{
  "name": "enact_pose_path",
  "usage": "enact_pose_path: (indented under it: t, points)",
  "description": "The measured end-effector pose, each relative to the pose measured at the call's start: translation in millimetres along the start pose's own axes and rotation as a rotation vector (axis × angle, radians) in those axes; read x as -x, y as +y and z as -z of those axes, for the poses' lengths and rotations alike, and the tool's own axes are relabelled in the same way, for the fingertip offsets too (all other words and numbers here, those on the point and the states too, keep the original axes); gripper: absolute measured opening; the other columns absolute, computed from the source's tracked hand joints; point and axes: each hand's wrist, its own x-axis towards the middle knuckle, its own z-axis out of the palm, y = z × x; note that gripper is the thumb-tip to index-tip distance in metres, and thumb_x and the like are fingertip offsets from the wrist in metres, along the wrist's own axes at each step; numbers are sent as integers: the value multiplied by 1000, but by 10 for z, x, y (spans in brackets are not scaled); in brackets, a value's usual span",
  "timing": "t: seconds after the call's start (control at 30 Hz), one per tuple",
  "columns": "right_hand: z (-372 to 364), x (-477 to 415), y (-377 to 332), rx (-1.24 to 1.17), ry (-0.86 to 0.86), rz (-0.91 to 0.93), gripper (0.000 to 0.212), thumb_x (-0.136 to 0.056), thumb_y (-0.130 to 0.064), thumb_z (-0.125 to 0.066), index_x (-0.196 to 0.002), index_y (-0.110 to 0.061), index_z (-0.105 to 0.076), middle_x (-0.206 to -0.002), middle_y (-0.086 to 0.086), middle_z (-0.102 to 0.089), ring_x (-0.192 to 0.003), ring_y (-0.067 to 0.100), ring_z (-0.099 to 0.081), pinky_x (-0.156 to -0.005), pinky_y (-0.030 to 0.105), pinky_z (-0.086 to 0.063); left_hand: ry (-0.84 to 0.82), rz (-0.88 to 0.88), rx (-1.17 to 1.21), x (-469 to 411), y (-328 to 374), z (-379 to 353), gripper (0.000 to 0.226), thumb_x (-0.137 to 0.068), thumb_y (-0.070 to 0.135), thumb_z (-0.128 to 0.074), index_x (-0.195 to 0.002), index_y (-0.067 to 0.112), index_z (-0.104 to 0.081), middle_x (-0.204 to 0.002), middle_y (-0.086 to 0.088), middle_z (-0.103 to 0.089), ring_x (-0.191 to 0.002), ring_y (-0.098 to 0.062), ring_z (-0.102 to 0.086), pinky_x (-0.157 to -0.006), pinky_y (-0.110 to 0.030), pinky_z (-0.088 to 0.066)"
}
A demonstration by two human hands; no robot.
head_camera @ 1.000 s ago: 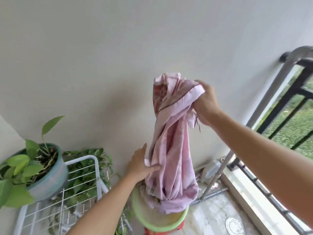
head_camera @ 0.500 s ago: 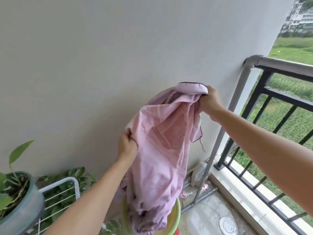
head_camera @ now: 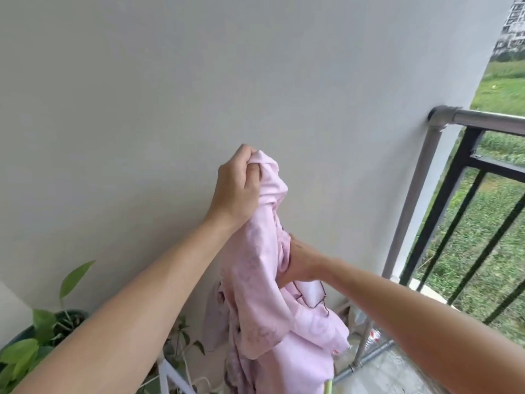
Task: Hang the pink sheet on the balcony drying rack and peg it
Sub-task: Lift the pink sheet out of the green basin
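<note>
The pink sheet (head_camera: 264, 305) hangs bunched in front of the grey wall, its lower folds reaching past the bottom of the view. My left hand (head_camera: 237, 191) grips its top end, raised at mid-frame. My right hand (head_camera: 298, 263) holds the sheet lower down, at its right side, fingers tucked into the folds. A grey metal pipe frame, which looks like the drying rack (head_camera: 420, 172), stands to the right, with a top bar running off the right edge. No pegs are in view.
A black balcony railing (head_camera: 466, 211) runs behind the pipe frame, grass beyond it. A potted green plant (head_camera: 25, 354) sits at the lower left beside a white wire rack (head_camera: 167, 376). A green basin rim (head_camera: 329, 389) shows under the sheet. Wet floor at lower right.
My left hand has risen to the top of the sheet and grips it. My right hand has dropped from the top edge to the sheet's middle. The view has swung right and up.
</note>
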Motion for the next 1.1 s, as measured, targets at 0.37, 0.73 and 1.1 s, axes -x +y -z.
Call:
enact_pose_path:
  t: [0.37,0.73,1.1]
  points:
    - [593,71,71,-263,390,-138,20,-60,-11,-62,-78,-2,-61,-70,6,-62,-66,18,-58,-61,56,-56,-210,57,-464,522,-683,673,35,-77,50,-40,-88,18,-49,-84,0,-73,-82,-33,-68,-67,-41,-52]
    - [2110,602,-1297,-767,802,110,44,-89,7,-57,-62,-18,-33,-51,7,-48,-45,19,-56,-46,32,-54,-405,274,-719,779,-812,308,58,-66,64,-63,-102,19,-66,-103,-10,-70,-96,-34,-66,-72,-36,-50]
    - [900,822,-326,-174,76,-226,106,-54,-33,-92,-144,-30,-35,-127,-1,-55,-111,16,-58,-100,38,-50,-112,-83,-152,374,-141,-162,22,-72,14,-51,-83,15,-70,-86,-3,-69,-77,-28,-66,-66,-37,-53]
